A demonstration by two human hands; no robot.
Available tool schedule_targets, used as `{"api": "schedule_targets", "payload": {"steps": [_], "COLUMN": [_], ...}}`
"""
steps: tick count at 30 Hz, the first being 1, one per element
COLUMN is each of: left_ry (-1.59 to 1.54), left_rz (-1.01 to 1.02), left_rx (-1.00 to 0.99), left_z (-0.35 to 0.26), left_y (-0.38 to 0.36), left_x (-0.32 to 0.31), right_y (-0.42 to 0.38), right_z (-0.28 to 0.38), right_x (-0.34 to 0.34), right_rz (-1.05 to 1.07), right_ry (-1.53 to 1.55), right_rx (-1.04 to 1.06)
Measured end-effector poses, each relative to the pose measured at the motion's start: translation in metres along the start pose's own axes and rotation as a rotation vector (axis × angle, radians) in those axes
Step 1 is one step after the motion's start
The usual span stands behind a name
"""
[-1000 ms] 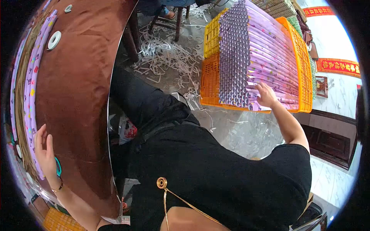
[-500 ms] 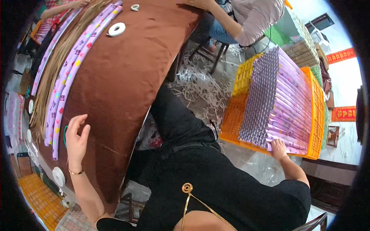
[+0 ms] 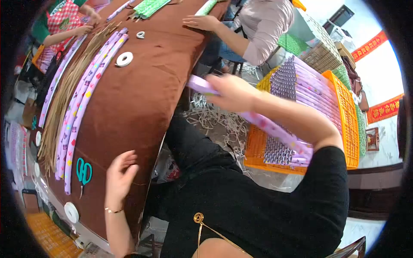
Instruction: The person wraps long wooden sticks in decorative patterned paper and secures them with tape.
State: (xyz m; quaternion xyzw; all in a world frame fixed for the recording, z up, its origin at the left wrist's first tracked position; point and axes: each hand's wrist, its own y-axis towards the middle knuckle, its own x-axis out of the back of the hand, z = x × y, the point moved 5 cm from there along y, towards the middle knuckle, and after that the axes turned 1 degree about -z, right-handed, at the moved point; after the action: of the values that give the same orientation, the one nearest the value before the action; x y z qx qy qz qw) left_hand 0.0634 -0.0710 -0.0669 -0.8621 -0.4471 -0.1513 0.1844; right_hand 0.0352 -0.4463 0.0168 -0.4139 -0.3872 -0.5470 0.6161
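My right hand [image 3: 234, 92] grips a long purple patterned paper roll [image 3: 275, 131] near its upper end, between the table edge and the orange crate; motion blurs both. Over the brown cloth [image 3: 129, 99], my left hand [image 3: 121, 176] is open with thumb and fingers apart and nothing in it. Beside that hand lie teal-handled scissors [image 3: 84, 173]. Purple rolls [image 3: 86, 99] rest side by side along the far part of the cloth, next to a bundle of tan strips [image 3: 69, 86].
A stack of purple rolls [image 3: 312, 86] fills the orange crate [image 3: 344, 116] on my right. White tape rolls [image 3: 124, 59] lie on the cloth. White strips [image 3: 219, 118] litter the floor. Two co-workers sit at the table; one's hand [image 3: 201, 23] is near green rolls [image 3: 150, 6].
My right hand has come from the stack in the crate toward the table with a purple roll in it. My left hand has moved right and down, uncovering the scissors.
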Motion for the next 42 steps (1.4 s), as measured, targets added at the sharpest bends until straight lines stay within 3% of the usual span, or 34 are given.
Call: {"api": "schedule_targets", "payload": {"steps": [2, 4, 7, 9, 12, 13, 15, 17, 19, 21, 23, 24, 27, 29, 31, 33, 35, 36, 38, 39, 41, 42], "left_ry": [-0.236, -0.496, -0.947, -1.378, -1.519, -1.516, -1.621, -1.695, -1.848, -1.536, -1.964, -1.969, -2.005, -1.961, -1.924, -1.536, -0.942, -0.497, 0.367, 0.571, 0.823, 0.767], "left_rz": [0.080, 0.202, 0.080, 0.003, -0.214, -0.300, -0.533, -0.692, -0.823, -1.177, -1.010, -1.057, -1.052, -1.092, -0.832, -0.419, -0.470, -0.572, -0.938, -1.050, -1.037, -1.017], "left_rx": [0.039, -0.054, -0.212, -0.202, -0.361, -0.380, -0.217, -0.276, -0.369, -0.427, -0.411, -0.316, -0.304, -0.244, 0.002, 0.136, 0.036, -0.037, -0.226, -0.177, 0.038, 0.119], "left_z": [-0.029, -0.059, -0.107, -0.101, -0.094, -0.091, -0.076, -0.034, -0.002, 0.008, 0.024, 0.025, 0.037, 0.038, 0.031, 0.030, 0.001, -0.008, -0.015, -0.011, 0.009, 0.019], "left_y": [0.007, 0.020, 0.025, 0.032, 0.015, 0.002, -0.028, -0.031, -0.026, -0.038, -0.032, -0.033, -0.018, -0.016, -0.012, -0.018, -0.049, -0.066, -0.094, -0.105, -0.120, -0.126], "left_x": [-0.041, -0.077, -0.100, -0.100, -0.061, -0.042, -0.012, 0.004, 0.011, 0.011, 0.004, 0.002, -0.014, -0.023, -0.037, -0.057, -0.047, -0.033, -0.012, -0.001, 0.021, 0.024], "right_y": [0.056, 0.091, 0.112, 0.111, 0.090, 0.083, 0.067, 0.060, 0.049, 0.045, 0.052, 0.058, 0.084, 0.095, 0.110, 0.117, 0.121, 0.122, 0.126, 0.128, 0.133, 0.133], "right_z": [0.086, 0.171, 0.292, 0.354, 0.405, 0.411, 0.405, 0.379, 0.350, 0.313, 0.279, 0.270, 0.232, 0.218, 0.203, 0.196, 0.192, 0.192, 0.189, 0.187, 0.181, 0.180], "right_x": [0.020, 0.031, 0.032, 0.025, 0.002, -0.002, 0.000, -0.012, -0.022, -0.048, -0.080, -0.093, -0.126, -0.132, -0.140, -0.138, -0.135, -0.131, -0.129, -0.128, -0.130, -0.129], "right_rz": [-0.064, -0.045, 0.007, 0.125, 0.243, 0.245, 0.169, -0.087, -0.186, -0.203, -0.177, -0.187, -0.182, -0.160, -0.063, -0.071, -0.043, -0.026, 0.002, 0.022, 0.045, 0.043], "right_ry": [0.094, 0.171, 0.089, 0.057, 0.068, 0.122, 0.267, 0.361, 0.196, 0.075, 0.016, -0.010, -0.077, -0.085, -0.089, -0.116, -0.111, -0.104, -0.090, -0.078, -0.060, -0.063], "right_rx": [0.219, 0.444, 0.685, 0.844, 1.022, 1.054, 1.133, 1.339, 1.440, 1.484, 1.391, 1.331, 1.166, 1.165, 1.145, 1.122, 1.162, 1.160, 1.153, 1.153, 1.143, 1.115]}}
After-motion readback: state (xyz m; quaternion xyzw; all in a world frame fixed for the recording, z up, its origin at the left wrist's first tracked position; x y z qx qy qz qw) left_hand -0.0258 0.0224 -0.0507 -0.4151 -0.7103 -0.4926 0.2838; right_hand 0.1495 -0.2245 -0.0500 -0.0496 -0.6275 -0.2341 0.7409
